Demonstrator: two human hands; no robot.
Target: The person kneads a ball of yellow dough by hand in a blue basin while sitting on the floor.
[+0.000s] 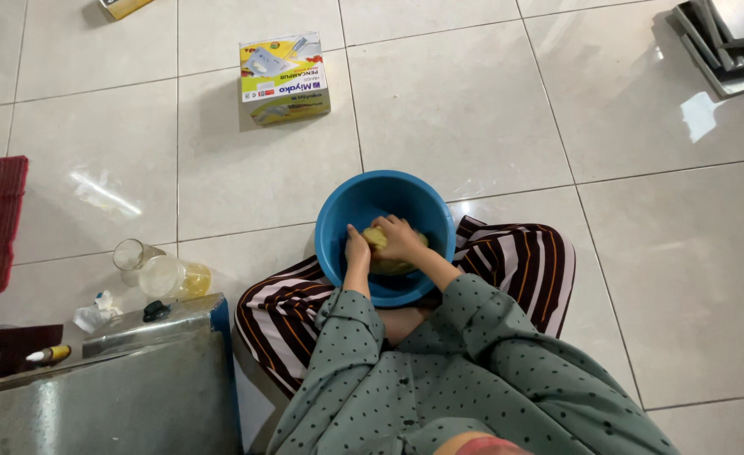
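Note:
A blue plastic bowl (351,202) sits on the tiled floor between my crossed legs in striped trousers (524,261). Inside it lies a lump of yellow dough (389,263). My left hand (357,250) presses against the dough's left side, fingers closed on it. From the right, my right hand (399,237) lies on top of the dough and grips it. Both sleeves are grey-green with dark dots.
A yellow and white cardboard box (285,78) lies on the floor beyond the bowl. To the left are an empty glass (132,253), a tipped plastic cup of yellow liquid (175,277), a metal box (149,337) and a red mat (0,221). Stacked metal trays (726,42) are at top right.

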